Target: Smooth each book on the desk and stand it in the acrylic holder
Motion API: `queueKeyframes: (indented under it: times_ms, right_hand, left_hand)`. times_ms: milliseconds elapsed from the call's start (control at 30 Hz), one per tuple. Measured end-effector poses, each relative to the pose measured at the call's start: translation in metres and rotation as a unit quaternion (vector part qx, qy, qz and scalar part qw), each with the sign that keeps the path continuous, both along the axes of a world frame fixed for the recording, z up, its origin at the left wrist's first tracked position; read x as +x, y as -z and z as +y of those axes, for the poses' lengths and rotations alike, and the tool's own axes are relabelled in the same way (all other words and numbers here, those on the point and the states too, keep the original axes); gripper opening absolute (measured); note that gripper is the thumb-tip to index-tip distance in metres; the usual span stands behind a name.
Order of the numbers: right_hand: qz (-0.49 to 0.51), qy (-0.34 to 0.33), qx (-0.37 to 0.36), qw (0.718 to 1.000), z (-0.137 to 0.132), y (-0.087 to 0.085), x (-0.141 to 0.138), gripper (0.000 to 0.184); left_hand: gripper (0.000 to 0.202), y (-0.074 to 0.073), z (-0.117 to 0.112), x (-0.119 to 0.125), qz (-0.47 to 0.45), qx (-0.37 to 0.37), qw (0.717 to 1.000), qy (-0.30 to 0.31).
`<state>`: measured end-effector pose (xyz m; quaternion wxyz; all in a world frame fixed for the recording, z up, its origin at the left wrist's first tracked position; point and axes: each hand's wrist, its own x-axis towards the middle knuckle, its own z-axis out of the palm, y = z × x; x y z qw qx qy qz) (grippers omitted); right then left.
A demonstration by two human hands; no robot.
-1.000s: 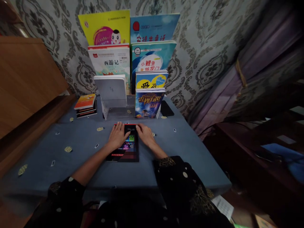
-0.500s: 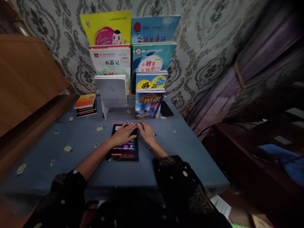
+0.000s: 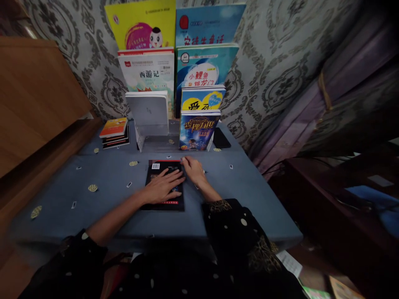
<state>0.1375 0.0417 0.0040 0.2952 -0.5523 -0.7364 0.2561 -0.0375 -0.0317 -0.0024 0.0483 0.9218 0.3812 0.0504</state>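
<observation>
A black book (image 3: 156, 176) with a red top edge and a white barcode label lies flat on the blue tablecloth. Across its middle and right side rests my left hand (image 3: 163, 186), palm down with the fingers spread. My right hand (image 3: 193, 170) is at the book's upper right corner, fingers closed against it. Just beyond both hands stands a clear acrylic book stand (image 3: 156, 145). A blue book with gold lettering (image 3: 199, 131) is upright in its front right side, and a plain grey-white book (image 3: 149, 112) leans at its front left.
Behind these, taller books rise in tiers, among them a yellow one (image 3: 141, 25) and a teal one (image 3: 207, 62). A small stack of books (image 3: 114, 128) lies at the table's back left. A dark flat object (image 3: 221, 138) lies right of the stand. A wooden panel (image 3: 40, 91) borders the left.
My left hand has slid toward me down the book's cover, uncovering the barcode and upper part. My right hand stays at the corner. The view has tilted slightly downward.
</observation>
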Motion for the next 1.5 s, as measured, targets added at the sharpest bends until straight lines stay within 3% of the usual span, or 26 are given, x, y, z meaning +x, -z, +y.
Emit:
queueKeyframes:
  times_ms: [300,400,533,767,867,1067,1233,1367,1500]
  right_hand:
    - [-0.093,-0.036,0.055,0.994,-0.016,-0.001,-0.007,0.029]
    - [-0.124,-0.054,0.079,0.988,-0.029,0.002,-0.014,0.032]
    - [-0.162,-0.080,0.098,0.979,-0.056,0.011,-0.024,0.046]
    - [-0.176,-0.140,0.099,0.969,-0.090,0.023,-0.018,0.068]
    - [-0.169,-0.155,0.097,0.969,-0.095,0.025,-0.013,0.074]
    - [-0.151,-0.145,0.087,0.974,-0.095,0.028,-0.013,0.075]
    - [-0.133,-0.124,0.091,0.979,-0.094,0.031,-0.015,0.068]
    - [-0.117,-0.126,0.089,0.981,-0.093,0.033,-0.015,0.065]
    - [-0.054,-0.117,0.076,0.989,-0.086,0.040,-0.009,0.070]
  left_hand:
    - [0.047,-0.004,-0.029,-0.005,-0.089,-0.029,0.995,-0.018]
    - [0.043,0.005,-0.030,-0.017,-0.134,0.010,0.985,-0.110]
    - [0.047,0.023,-0.032,-0.038,-0.192,0.049,0.944,-0.264]
    - [0.055,0.026,-0.037,-0.045,-0.301,-0.014,0.904,-0.303]
    - [0.054,0.026,-0.031,-0.046,-0.407,-0.059,0.861,-0.299]
    - [0.039,0.028,-0.019,-0.064,-0.588,-0.184,0.704,-0.354]
    - [0.033,0.018,-0.024,-0.069,-0.658,-0.247,0.605,-0.373]
    - [0.041,0.007,-0.033,-0.051,-0.663,-0.352,0.574,-0.327]
    - [0.050,0.001,-0.036,-0.035,-0.663,-0.369,0.587,-0.282]
